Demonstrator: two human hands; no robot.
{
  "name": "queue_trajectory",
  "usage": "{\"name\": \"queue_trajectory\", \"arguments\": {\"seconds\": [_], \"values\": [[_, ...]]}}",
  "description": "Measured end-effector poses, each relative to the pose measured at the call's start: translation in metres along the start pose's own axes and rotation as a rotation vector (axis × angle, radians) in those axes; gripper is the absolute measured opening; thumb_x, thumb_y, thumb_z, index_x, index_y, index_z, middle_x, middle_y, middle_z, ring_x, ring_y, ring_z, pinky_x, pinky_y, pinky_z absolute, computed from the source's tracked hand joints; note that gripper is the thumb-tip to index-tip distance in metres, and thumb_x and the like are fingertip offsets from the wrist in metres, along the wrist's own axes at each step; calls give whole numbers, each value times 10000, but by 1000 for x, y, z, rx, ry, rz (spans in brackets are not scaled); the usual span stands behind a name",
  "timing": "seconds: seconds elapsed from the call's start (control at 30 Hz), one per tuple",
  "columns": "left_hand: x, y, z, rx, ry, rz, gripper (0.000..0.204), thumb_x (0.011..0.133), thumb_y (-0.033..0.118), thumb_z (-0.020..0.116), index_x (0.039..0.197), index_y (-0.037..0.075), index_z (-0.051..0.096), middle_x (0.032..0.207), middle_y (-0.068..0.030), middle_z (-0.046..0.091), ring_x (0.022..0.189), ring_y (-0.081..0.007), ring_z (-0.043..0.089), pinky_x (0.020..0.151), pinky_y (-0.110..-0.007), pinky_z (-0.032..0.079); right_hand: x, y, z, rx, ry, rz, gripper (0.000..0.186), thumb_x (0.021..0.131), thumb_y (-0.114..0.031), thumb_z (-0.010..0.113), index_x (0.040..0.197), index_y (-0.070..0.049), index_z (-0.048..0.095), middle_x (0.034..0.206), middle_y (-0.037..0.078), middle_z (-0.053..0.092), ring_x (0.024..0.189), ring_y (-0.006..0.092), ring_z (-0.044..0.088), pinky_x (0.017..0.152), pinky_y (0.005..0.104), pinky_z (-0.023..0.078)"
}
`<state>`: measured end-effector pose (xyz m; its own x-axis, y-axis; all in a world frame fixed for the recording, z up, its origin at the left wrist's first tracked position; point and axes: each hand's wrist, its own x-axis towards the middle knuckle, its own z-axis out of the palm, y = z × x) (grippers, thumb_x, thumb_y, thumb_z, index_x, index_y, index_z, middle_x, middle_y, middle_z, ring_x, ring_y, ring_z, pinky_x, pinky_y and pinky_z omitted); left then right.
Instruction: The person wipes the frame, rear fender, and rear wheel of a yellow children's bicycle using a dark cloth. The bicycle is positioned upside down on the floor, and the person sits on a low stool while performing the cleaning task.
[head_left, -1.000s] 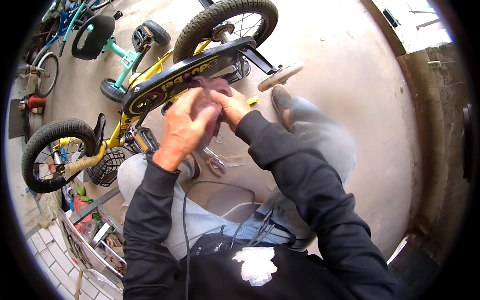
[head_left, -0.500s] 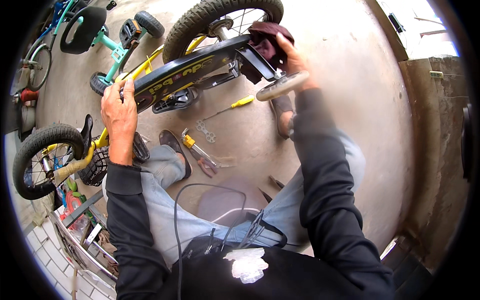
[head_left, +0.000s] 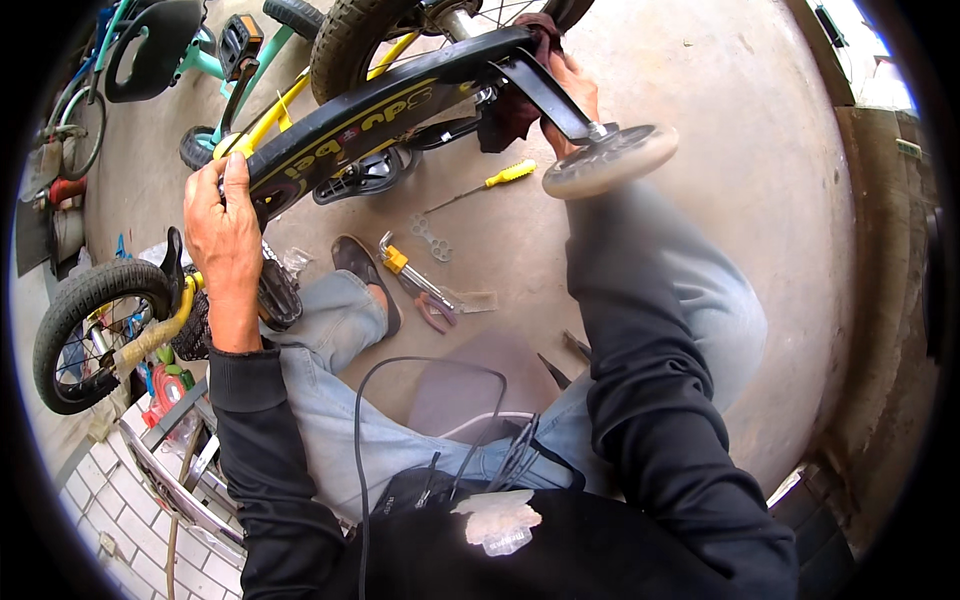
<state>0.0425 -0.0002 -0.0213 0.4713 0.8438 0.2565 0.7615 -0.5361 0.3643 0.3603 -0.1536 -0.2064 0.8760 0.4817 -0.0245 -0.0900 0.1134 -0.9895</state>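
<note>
A yellow child's bike (head_left: 265, 128) lies tilted in front of me, its long black chain guard (head_left: 350, 135) slanting up to the right. My left hand (head_left: 222, 235) is closed round the guard's lower left end, thumb on its face. At the other end, my right hand (head_left: 572, 95) grips a dark maroon cloth (head_left: 508, 122) behind the black stabiliser bracket (head_left: 543, 97). The bracket and the pale training wheel (head_left: 612, 162) partly hide this hand and the cloth. Above the guard is the thick-treaded rear tyre (head_left: 345, 60); the front wheel (head_left: 100, 335) is at the left.
Between my feet lie a yellow-handled screwdriver (head_left: 511, 173), a flat multi-hole spanner (head_left: 430, 237), a hex key set (head_left: 405, 262) and pliers (head_left: 436, 312). A teal child's bike (head_left: 205, 62) stands at the back left. A wall (head_left: 880, 250) runs along the right.
My right hand has carried the cloth left, in behind the bracket near the guard's end. The training wheel has shifted right. My left hand keeps its hold, and the whole view has shifted slightly.
</note>
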Motion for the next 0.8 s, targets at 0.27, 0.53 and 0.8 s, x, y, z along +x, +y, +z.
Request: {"name": "queue_trajectory", "arguments": {"seconds": [0.27, 0.53, 0.8], "values": [[-4, 2, -3, -25, 28, 19, 369, 974, 351, 546, 1034, 2, 651, 1011, -145, 624, 935, -311, 598, 832, -378, 457, -42, 7, 38, 511, 184, 89, 214, 939, -197, 597, 1011, 0, 638, 890, 59, 662, 758, 134, 625, 675, 256, 497], [-3, -1, -2, -28, 22, 41, 346, 949, 358, 571, 1007, 29, 660, 1047, -159, 627, 975, -343, 588, 861, -432, 450, -88, -1, 46, 302, 344, 308, 217, 870, -108, 657, 1037, 28, 629, 913, 86, 661, 765, 193, 662, 693, 357, 557], [0, -4, 0, 16, -19, 10, 393, 938, 413, 562, 1047, 49, 662, 1086, -170, 631, 1021, -367, 581, 895, -461, 445, -103, -41, 99, 204, 445, 142, 197, 833, -92, 620, 993, 23, 618, 850, 27, 630, 724, 123, 589, 687, 267, 488]]}}
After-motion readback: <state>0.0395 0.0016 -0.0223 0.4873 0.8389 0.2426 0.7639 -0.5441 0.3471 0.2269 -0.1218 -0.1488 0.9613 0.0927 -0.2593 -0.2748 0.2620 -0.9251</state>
